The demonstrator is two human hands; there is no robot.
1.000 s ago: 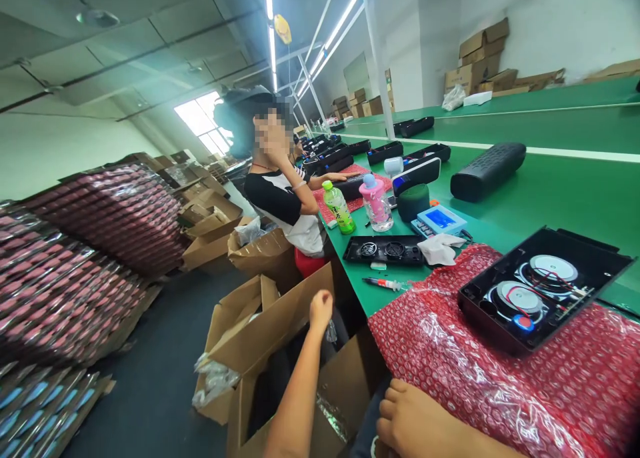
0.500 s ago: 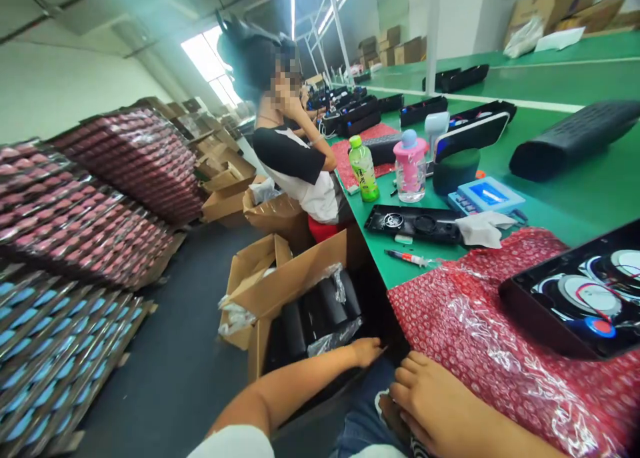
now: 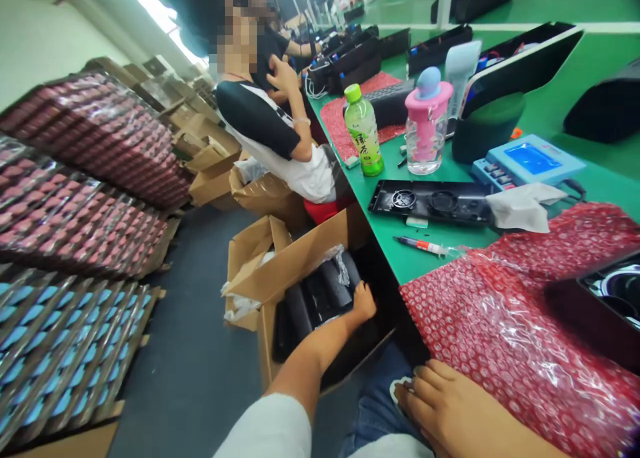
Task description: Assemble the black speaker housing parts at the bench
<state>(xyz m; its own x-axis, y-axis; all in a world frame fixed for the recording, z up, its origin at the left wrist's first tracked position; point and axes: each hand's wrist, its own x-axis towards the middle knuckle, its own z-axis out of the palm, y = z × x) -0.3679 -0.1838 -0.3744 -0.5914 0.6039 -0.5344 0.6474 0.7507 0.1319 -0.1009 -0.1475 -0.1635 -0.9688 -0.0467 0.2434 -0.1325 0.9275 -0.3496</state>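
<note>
My left hand (image 3: 365, 302) is inside an open cardboard box (image 3: 310, 261) beside the bench. Its fingers are slightly apart at the right end of a black plastic speaker housing (image 3: 335, 281), with no firm grip visible. Clear plastic film (image 3: 341, 265) clings to the housings in the box. Over my jeans (image 3: 373, 405), my right hand (image 3: 434, 399) lies with its fingers extended and nothing visible in it. On red bubble wrap (image 3: 480, 325), to the right of that hand, sits an opened black speaker (image 3: 605, 305), cut off by the frame edge.
On the green bench (image 3: 395, 261) are a black speaker panel (image 3: 430, 203), a syringe (image 3: 423, 245), a blue device (image 3: 530, 161), a green-capped bottle (image 3: 364, 135) and a pink-lidded cup (image 3: 426, 131). A co-worker (image 3: 280, 145) sits ahead. Stacked trays (image 3: 65, 351) stand left.
My left hand has moved forward and deeper into the box, up to the black housings. The view has tilted down and shifted closer; my right hand stays on my lap.
</note>
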